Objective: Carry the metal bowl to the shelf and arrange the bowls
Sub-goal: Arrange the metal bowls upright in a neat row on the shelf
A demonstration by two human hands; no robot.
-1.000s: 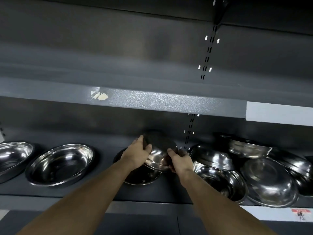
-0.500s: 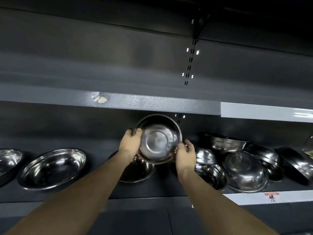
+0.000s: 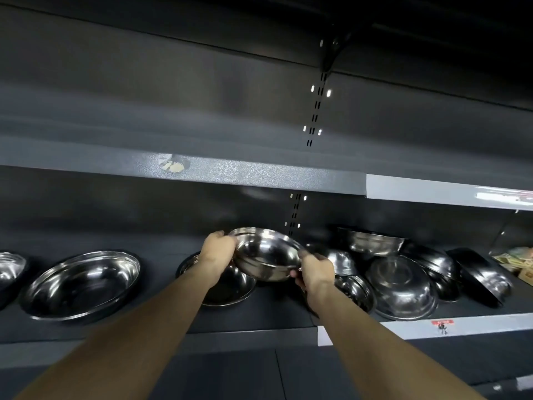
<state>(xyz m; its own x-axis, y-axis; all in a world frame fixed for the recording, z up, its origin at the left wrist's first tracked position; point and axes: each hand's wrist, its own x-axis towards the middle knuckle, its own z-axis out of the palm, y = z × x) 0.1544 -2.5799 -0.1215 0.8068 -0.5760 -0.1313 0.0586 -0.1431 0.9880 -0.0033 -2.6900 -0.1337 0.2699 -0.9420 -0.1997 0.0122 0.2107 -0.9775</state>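
Observation:
A shiny metal bowl point(image 3: 266, 254) hangs in the air over the dark shelf point(image 3: 161, 321), its mouth up and tilted toward me. My left hand point(image 3: 217, 246) grips its left rim and my right hand point(image 3: 315, 268) grips its right rim. Directly below it a wider metal bowl point(image 3: 230, 287) rests upright on the shelf, partly hidden by my left arm and the held bowl.
Two more upright bowls, one large point(image 3: 82, 284) and one at the far left edge point(image 3: 10, 267), stand left. A jumbled pile of bowls point(image 3: 402, 287), some overturned, fills the right side. The upper shelf edge point(image 3: 259, 176) runs close overhead. Small boxes point(image 3: 519, 259) sit far right.
The held bowl has turned from facing me on edge to mouth-up and has come lower, over the wider bowl. Both hands kept their grip on its rim.

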